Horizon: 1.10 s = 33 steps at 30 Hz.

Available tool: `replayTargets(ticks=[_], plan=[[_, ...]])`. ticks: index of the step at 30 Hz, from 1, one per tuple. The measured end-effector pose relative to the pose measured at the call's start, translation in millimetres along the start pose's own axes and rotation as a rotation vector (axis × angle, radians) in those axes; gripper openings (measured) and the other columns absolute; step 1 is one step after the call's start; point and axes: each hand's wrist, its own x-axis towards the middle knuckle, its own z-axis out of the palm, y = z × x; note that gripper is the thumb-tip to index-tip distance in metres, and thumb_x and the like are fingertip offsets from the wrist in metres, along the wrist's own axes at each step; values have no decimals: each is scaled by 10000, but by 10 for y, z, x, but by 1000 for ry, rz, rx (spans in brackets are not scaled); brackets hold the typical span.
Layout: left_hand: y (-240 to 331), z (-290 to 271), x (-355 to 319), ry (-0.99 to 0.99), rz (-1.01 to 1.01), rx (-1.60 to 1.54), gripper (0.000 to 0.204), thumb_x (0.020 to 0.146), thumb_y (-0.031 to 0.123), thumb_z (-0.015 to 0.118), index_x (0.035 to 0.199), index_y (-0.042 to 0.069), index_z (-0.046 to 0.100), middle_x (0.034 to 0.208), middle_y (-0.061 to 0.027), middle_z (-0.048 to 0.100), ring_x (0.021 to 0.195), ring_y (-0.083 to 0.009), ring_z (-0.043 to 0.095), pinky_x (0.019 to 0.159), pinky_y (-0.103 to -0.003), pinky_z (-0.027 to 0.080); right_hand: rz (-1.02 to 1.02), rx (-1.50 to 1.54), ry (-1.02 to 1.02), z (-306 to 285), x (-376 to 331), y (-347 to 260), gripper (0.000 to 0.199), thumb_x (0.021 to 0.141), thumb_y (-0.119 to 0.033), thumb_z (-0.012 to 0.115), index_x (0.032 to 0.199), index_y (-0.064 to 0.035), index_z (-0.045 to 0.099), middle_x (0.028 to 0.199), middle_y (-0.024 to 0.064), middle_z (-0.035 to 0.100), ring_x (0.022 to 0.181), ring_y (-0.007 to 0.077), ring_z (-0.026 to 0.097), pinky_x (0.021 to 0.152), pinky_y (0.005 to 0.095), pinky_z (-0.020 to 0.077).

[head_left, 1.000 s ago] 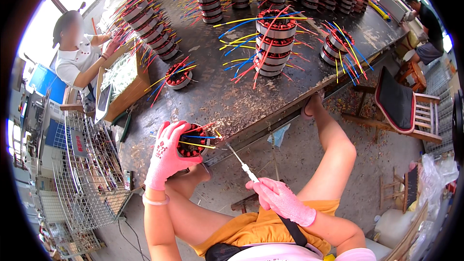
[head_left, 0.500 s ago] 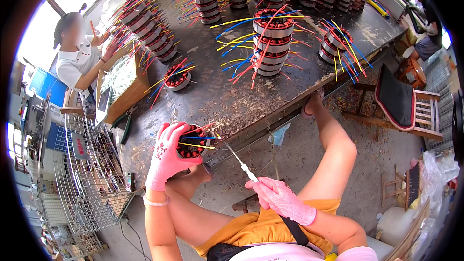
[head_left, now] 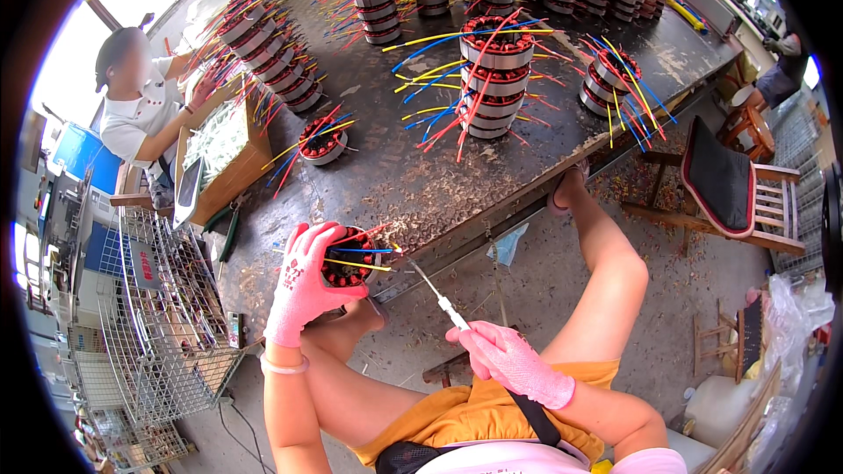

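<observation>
My left hand (head_left: 305,285), in a pink glove, grips a round motor stator (head_left: 349,258) with red windings and yellow, red and blue wire leads, held at the near edge of the dark workbench (head_left: 413,175). My right hand (head_left: 507,358), also gloved in pink, holds a thin white-handled tool (head_left: 439,296) whose metal tip points up and left toward the stator's leads. Both hands hover above my bare knees.
A stack of stators (head_left: 496,79) with long coloured leads stands mid-bench, a single one (head_left: 323,142) to its left, several more stacks behind. A person in white (head_left: 140,110) works at the left beside a wooden box (head_left: 215,154). Wire cage (head_left: 162,316) left, wooden chair (head_left: 738,189) right.
Both hands stay nearly in place; the tool tip holds by the stator's leads. The person at the left has shifted an arm slightly.
</observation>
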Motion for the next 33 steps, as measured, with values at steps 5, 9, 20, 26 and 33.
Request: replayTargets(ticks=[5, 9, 20, 26, 33], plan=[[7, -4, 2, 0, -6, -5, 816, 533, 268, 885, 1255, 51, 573, 1281, -151, 583, 1244, -371, 508, 1165, -505, 293, 23, 22, 3, 3, 7, 3, 341, 1039, -273, 507, 1202, 5, 619, 623, -33, 462, 563, 55, 440, 538, 213, 344], [-15, 6, -3, -3, 3, -2, 837, 526, 257, 890, 1269, 56, 563, 1290, -148, 581, 1255, -369, 502, 1169, -504, 289, 24, 32, 2, 9, 12, 0, 344, 1041, -273, 503, 1205, 7, 617, 622, -34, 462, 560, 55, 435, 535, 215, 344], [-16, 6, -7, -15, -18, 2, 873, 515, 235, 897, 1296, 65, 546, 1313, -145, 575, 1282, -366, 485, 1179, -499, 283, 25, 6, 13, 19, -8, -13, 339, 1042, -270, 499, 1205, 3, 619, 612, -36, 459, 549, 53, 422, 522, 217, 329], [-36, 20, -21, -16, -23, 6, 878, 515, 234, 899, 1301, 68, 545, 1321, -144, 571, 1294, -367, 476, 1180, -496, 282, 19, -18, 13, 17, 2, -4, 335, 1041, -271, 506, 1200, 1, 619, 615, -36, 460, 550, 53, 427, 529, 212, 340], [-11, 13, -17, -17, -32, -9, 867, 524, 246, 897, 1296, 60, 550, 1324, -147, 565, 1290, -375, 471, 1173, -499, 286, 26, 29, 10, 26, 11, 13, 350, 1038, -287, 512, 1205, 4, 610, 611, -38, 452, 552, 51, 431, 530, 210, 346]])
